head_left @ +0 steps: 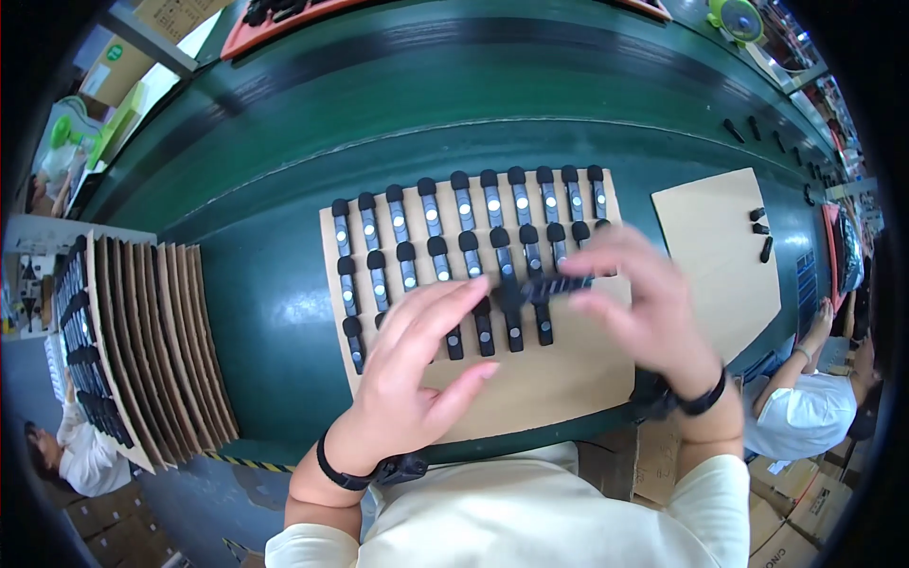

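Rows of small clip-on microphones with black foam tips and grey bodies lie on a cardboard sheet. Over the lower rows, my right hand pinches a similar small black microphone between thumb and fingers; motion blurs it. Its left end points toward the fingertips of my left hand. That hand hovers above the sheet's lower left, thumb and fingers apart, with nothing visible in it. Part of the lowest row is hidden behind my left hand.
At left, several cardboard sheets stand stacked on edge, microphones on the outermost. Another cardboard sheet at right carries 3 black pieces. Loose black pieces lie beyond it on the green table. A co-worker sits at right.
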Available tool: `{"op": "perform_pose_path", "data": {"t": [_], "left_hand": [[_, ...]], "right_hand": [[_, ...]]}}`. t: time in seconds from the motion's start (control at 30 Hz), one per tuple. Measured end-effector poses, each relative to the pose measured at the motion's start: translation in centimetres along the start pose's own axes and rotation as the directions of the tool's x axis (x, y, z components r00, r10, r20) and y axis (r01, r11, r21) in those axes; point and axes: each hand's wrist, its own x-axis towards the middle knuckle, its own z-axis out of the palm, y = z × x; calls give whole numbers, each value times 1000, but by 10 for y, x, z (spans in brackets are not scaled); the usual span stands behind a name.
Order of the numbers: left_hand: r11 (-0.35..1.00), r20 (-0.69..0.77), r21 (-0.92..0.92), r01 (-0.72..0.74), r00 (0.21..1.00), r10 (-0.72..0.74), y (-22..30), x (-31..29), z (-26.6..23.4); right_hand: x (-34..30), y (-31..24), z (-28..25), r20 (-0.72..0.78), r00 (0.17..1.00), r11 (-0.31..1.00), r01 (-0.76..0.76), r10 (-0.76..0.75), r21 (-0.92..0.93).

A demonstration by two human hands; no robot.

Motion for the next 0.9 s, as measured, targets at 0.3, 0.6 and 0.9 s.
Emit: {"op": "perform_pose_path", "data": {"t": [0.3, 0.6, 0.9], "left_hand": [[993, 60, -96, -66, 996, 72, -9, -14, 0], [984, 33, -66, -164, 986, 166, -9, -16, -1], [976, 66, 113, -188, 981, 181, -1, -13, 4]], "right_hand": [[-31, -31, 47, -147, 989, 985, 4, 22, 173], [-34, -37, 52, -154, 986, 963, -20, 63, 270], [-35, -36, 53, -177, 984, 978, 71, -36, 194]]}}
